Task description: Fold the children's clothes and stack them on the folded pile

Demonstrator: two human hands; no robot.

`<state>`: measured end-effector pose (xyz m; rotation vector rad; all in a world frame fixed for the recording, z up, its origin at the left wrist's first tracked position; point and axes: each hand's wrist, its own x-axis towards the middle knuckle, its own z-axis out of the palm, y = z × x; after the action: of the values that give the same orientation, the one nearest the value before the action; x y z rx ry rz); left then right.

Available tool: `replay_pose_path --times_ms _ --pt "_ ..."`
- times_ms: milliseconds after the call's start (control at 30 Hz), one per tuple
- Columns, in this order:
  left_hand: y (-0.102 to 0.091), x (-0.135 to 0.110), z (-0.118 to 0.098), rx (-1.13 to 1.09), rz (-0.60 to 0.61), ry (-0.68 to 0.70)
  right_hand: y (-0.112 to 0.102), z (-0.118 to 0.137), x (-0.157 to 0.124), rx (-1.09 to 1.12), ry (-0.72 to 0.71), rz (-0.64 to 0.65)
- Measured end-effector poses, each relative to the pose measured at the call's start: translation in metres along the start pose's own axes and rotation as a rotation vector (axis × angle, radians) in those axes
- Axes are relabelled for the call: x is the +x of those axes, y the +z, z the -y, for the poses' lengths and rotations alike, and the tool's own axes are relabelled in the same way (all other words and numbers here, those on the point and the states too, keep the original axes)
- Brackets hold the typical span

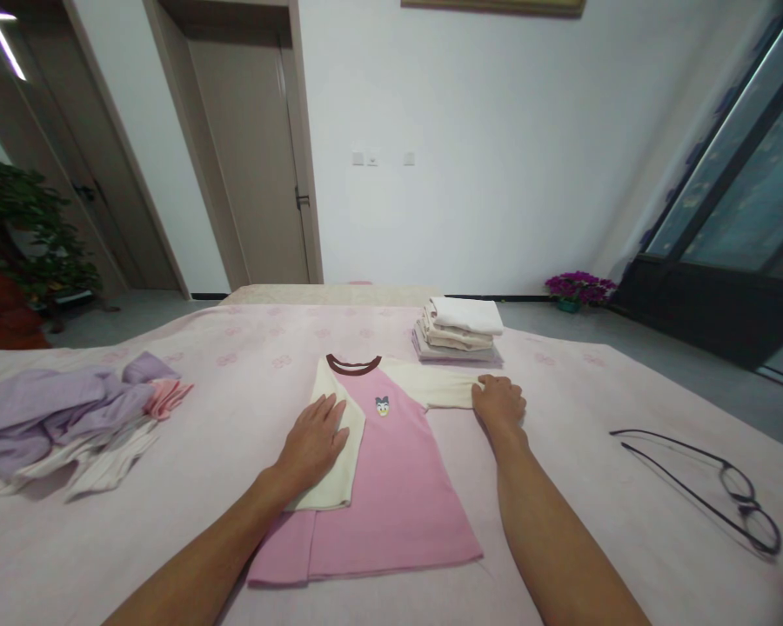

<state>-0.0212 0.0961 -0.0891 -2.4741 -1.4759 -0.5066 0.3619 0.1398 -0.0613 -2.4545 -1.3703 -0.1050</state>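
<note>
A pink shirt (391,487) with cream sleeves, a brown collar and a small duck face on the chest lies spread on the bed. Its left sleeve (339,482) is folded inward over the body, and my left hand (317,439) rests flat on it, fingers stretched out. The right sleeve (447,389) reaches straight out to the side. At its cuff is my right hand (499,404), with fingers curled over the fabric. Part of the shirt's lower left side is also turned over.
A stack of folded clothes (463,330) stands beyond the right sleeve. Crumpled lilac, pink and striped clothes (58,417) lie at the left. Black-framed glasses (744,500) rest on the pink bedsheet (235,382) at the right. Purple flowers (578,287) stand on the floor behind.
</note>
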Motion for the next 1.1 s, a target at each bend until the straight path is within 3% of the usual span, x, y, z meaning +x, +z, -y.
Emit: replay_pose_path --times_ms 533,733,933,1100 --pt "0.003 0.0 0.001 -0.031 -0.013 -0.01 -0.011 0.006 -0.002 0.064 -0.064 -0.027" --pt "0.004 -0.001 0.002 -0.028 -0.02 -0.002 -0.009 0.015 -0.003 0.146 -0.007 0.028" --pt "0.005 -0.001 0.002 -0.015 -0.026 0.004 -0.009 0.014 -0.006 0.021 -0.11 -0.037" --pt "0.006 -0.001 0.001 -0.015 -0.042 -0.001 -0.013 0.018 -0.01 -0.031 -0.165 0.026"
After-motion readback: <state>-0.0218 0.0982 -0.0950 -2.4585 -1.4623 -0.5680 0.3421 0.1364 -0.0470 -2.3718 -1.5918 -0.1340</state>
